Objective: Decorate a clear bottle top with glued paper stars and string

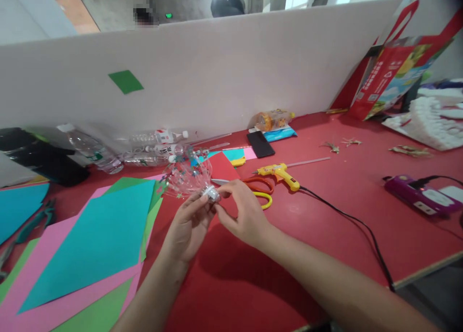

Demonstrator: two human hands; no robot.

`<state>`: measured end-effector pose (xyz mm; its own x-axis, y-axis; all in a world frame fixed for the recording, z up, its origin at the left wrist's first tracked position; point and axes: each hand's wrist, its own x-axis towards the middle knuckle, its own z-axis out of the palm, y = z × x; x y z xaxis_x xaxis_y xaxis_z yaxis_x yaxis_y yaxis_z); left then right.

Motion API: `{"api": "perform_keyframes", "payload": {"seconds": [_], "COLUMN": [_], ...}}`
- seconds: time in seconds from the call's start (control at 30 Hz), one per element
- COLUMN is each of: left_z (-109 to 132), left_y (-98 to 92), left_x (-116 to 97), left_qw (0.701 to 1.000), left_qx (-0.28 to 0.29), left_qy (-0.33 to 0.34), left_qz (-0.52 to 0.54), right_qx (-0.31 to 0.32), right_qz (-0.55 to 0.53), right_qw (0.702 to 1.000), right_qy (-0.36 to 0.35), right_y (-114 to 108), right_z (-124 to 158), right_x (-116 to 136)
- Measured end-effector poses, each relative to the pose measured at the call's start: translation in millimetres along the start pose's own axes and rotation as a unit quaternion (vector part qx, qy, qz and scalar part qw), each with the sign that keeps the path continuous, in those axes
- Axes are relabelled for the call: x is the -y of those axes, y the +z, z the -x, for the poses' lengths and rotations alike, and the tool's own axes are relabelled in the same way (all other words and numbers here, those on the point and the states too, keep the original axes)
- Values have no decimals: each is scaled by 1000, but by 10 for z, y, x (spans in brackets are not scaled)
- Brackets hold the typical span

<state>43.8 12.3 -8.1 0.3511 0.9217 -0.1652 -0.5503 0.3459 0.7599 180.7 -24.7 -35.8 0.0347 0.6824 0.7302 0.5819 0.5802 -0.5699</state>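
Left of the yellow plastic glue gun (pixel 277 171), the left hand (pixel 191 221) and right hand (pixel 245 214) pinch the whitish neck (pixel 211 193) of a clear, fringed plastic piece (pixel 190 177). A slack pinch could drop it; a rightward swing could meet the gun's possibly hot nozzle (pixel 255 172).

Black phone (pixel 261 144) beside blue packet (pixel 282 134), purple power strip (pixel 421 195) at right, red bag (pixel 385 78), green square (pixel 126 81) on white board (pixel 217 66), black flask (pixel 43 157) and pliers (pixel 25 231) at left

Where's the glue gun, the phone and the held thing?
Glue gun (pixel 278 171): head view, on its yellow body.
Phone (pixel 261 144): head view, on its black surface.
Held thing (pixel 210 192): head view, on its pale end.
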Motion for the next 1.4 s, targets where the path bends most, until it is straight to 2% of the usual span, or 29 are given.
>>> {"api": "perform_keyframes", "payload": {"seconds": [0.17,0.3,0.4,0.53,0.6,0.67,0.73,0.83,0.97,1.1,1.23,1.33,1.4], "left_z": [70,89,47,20,42,76,107,131,112,56,-36,-106,-137], "left_y": [-50,-168,-290,-382,-380,-363,-345,-336,-363,-417,-504,-586,-633], "left_x": [-81,-131,-144,-153,-164,-183,-208,-250,-300,-326,-311,-275,-244], "left_qw": [998,997,997,998,998,998,998,998,997,995,994,994,995], "left_qx": [-56,-74,-71,-33,-26,-24,-14,1,-4,-12,-36,-63,-70], "left_qy": [5,28,35,55,58,57,55,58,74,96,96,80,73], "left_qz": [-2,-18,-21,-19,-18,-23,-30,-32,-24,-33,-36,-26,-24], "right_qx": [36,98,116,148,177,198,205,198,163,133,169,191,199], "right_qz": [58,148,243,332,345,340,321,268,193,138,106,135,172], "right_qw": [996,973,928,844,805,787,785,796,821,856,874,875,870], "right_qy": [58,148,257,394,448,475,489,505,512,481,443,425,418], "right_y": [-9,-177,-544,-1025,-1114,-1108,-1065,-1035,-1088,-1058,-848,-730,-737], "right_z": [-8,-105,-176,-189,-170,-148,-131,-120,-160,-234,-215,-155,-129], "right_x": [-20,-266,-580,-925,-1027,-1088,-1119,-1133,-1080,-913,-770,-781,-819]}}
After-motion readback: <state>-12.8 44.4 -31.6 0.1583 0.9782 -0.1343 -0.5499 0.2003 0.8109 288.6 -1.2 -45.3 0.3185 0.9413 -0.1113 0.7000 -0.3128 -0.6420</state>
